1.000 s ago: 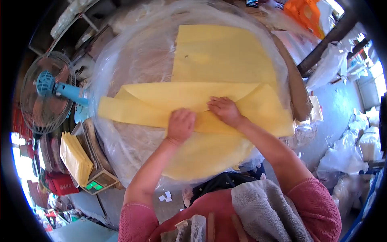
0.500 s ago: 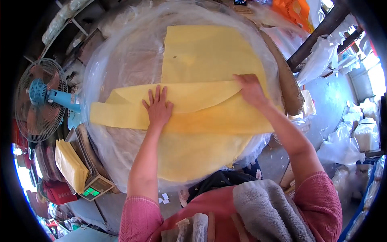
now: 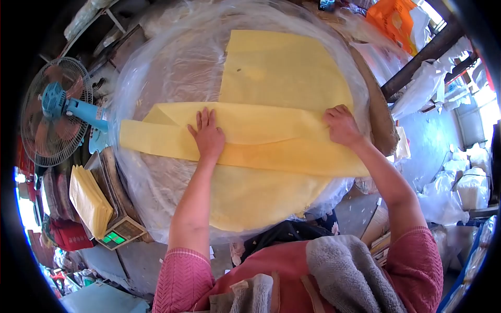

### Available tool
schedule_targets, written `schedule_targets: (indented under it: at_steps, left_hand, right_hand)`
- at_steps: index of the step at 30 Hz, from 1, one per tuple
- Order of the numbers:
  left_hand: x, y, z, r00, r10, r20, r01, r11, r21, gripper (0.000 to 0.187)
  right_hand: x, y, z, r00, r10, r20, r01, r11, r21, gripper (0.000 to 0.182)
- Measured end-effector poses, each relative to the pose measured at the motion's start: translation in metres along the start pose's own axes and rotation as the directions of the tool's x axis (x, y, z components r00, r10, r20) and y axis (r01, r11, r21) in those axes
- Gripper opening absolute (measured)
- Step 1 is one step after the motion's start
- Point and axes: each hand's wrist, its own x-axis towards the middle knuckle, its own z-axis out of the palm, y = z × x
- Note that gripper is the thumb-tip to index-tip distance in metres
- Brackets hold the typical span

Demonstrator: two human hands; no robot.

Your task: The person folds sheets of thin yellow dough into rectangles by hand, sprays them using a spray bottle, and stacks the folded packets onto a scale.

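A large thin yellow sheet (image 3: 282, 70) lies spread over a round surface covered in clear plastic film (image 3: 167, 73). Across its middle runs a folded yellow band (image 3: 271, 122), with layers overlapping and a narrower end sticking out to the left. My left hand (image 3: 210, 138) rests on this band left of centre, palm down and fingers spread. At the band's right end, my right hand (image 3: 342, 125) has its fingers curled over the sheet's edge, gripping it. A small dark spot shows on the flat upper part.
A blue fan (image 3: 57, 104) stands at the left. Below it, folded yellow sheets (image 3: 90, 203) sit on a scale (image 3: 120, 235) with a lit green display. Cardboard (image 3: 378, 99) borders the round surface on the right. An orange bag (image 3: 391, 23) lies at the upper right.
My right hand has moved a little to the right, drawing the upper fold's edge out with it, so the fold lies longer and flatter. My left hand stays on the band.
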Motion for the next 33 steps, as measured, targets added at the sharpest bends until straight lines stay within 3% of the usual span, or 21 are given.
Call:
schedule_targets:
  at_steps: [3, 5, 7, 10, 13, 19, 22, 25, 26, 27, 30, 33]
  left_hand:
    - [-0.002, -0.001, 0.0, 1.0, -0.012, -0.01, 0.012, 0.999, -0.032, 0.056]
    - [0.0, 0.007, -0.002, 0.999, -0.015, -0.049, 0.013, 0.999, -0.052, 0.056]
    - [0.0, 0.012, -0.008, 1.0, -0.008, -0.022, 0.007, 1.0, -0.016, 0.057]
    - [-0.003, 0.011, -0.008, 1.0, -0.008, -0.014, 0.009, 1.0, 0.007, 0.058]
    - [-0.001, 0.01, -0.008, 1.0, -0.015, 0.003, 0.015, 1.0, 0.013, 0.058]
    - [-0.001, 0.013, -0.013, 0.995, -0.039, 0.095, 0.04, 0.999, -0.009, 0.06]
    - [0.0, 0.003, 0.0, 0.995, -0.005, 0.097, 0.005, 1.0, 0.008, 0.061]
    - [-0.02, 0.026, -0.05, 0.951, 0.08, 0.297, -0.103, 0.993, 0.063, 0.065]
    - [-0.037, 0.035, -0.055, 0.918, 0.242, 0.313, -0.252, 0.968, -0.009, 0.068]
    - [-0.057, 0.042, -0.057, 0.86, 0.397, 0.32, -0.393, 0.916, -0.081, 0.071]
    - [-0.095, 0.058, -0.066, 0.753, 0.564, 0.339, -0.56, 0.82, -0.122, 0.064]
    - [-0.097, 0.047, -0.039, 0.734, 0.655, 0.179, -0.672, 0.739, 0.046, 0.052]
  right_hand:
    - [0.017, -0.013, -0.015, 0.997, -0.029, 0.076, 0.03, 0.999, -0.016, 0.025]
    - [0.043, -0.041, -0.018, 0.993, -0.052, 0.11, 0.031, 0.983, 0.183, 0.041]
    - [0.064, -0.053, 0.02, 0.981, -0.188, 0.044, 0.18, 0.973, 0.148, 0.051]
    - [0.081, -0.077, 0.038, 0.97, -0.159, 0.185, 0.142, 0.985, 0.099, 0.052]
    - [0.055, -0.068, 0.043, 0.968, -0.024, 0.249, 0.023, 1.0, 0.01, 0.051]
    - [0.009, -0.025, 0.031, 0.96, 0.226, 0.168, -0.201, 0.968, -0.153, 0.05]
    - [-0.011, -0.003, 0.032, 0.96, 0.249, 0.132, -0.238, 0.967, -0.093, 0.05]
    - [-0.014, 0.001, 0.021, 0.979, 0.192, 0.07, -0.188, 0.98, -0.063, 0.043]
    - [-0.013, 0.003, 0.019, 0.981, 0.173, 0.084, -0.171, 0.985, -0.032, 0.037]
    - [-0.008, 0.004, 0.016, 0.983, 0.153, 0.099, -0.154, 0.988, 0.001, 0.032]
    - [0.004, 0.004, 0.013, 0.981, 0.142, 0.129, -0.147, 0.989, 0.024, 0.02]
    - [0.016, 0.003, 0.009, 0.964, 0.217, 0.151, -0.224, 0.974, 0.029, 0.018]
